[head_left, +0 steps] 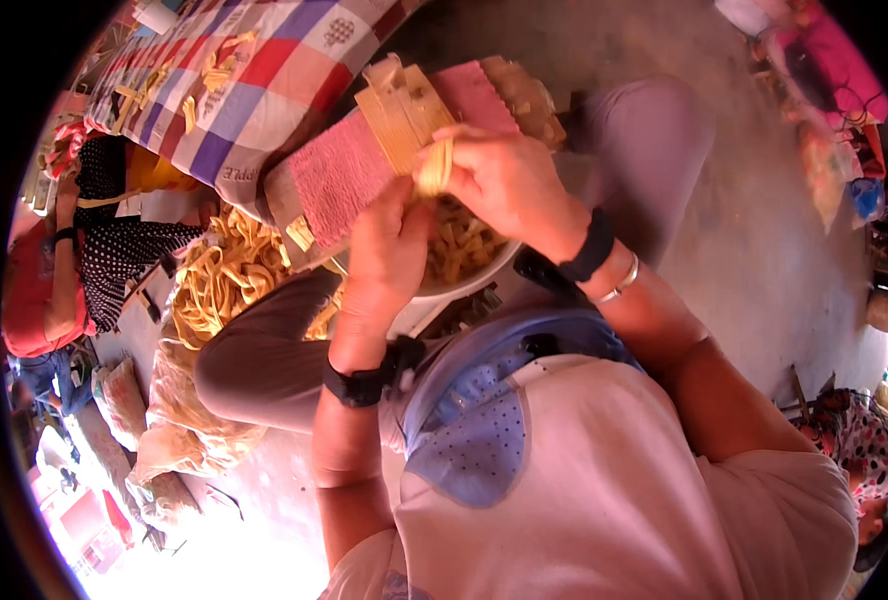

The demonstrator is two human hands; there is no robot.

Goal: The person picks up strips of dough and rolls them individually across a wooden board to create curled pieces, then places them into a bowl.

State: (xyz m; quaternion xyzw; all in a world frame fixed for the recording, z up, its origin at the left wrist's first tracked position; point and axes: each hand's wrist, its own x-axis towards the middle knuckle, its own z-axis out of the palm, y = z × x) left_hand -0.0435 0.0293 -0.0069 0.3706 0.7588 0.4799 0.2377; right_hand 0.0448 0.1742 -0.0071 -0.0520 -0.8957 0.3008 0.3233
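A small yellow bundle of folded strips [435, 168] is pinched in my right hand [512, 182], the fingers bent round it. Close below it, my left hand [389, 245] is closed, thumb and fingers drawn together at the bundle's lower end; blur hides the fingertips. Both hands are over a white basin [469, 284] of yellow-brown pieces [461, 240]. Just beyond them lies a board with pink cloth [339, 172] and a yellow wooden block [404, 112] on it.
A heap of yellow strips [226, 265] lies left of my knee, above a plastic bag [189, 400]. More strips lie on a checked cloth [264, 75] at the far left. Another person in red [39, 290] sits at the left. Grey floor [764, 250] stretches to the right.
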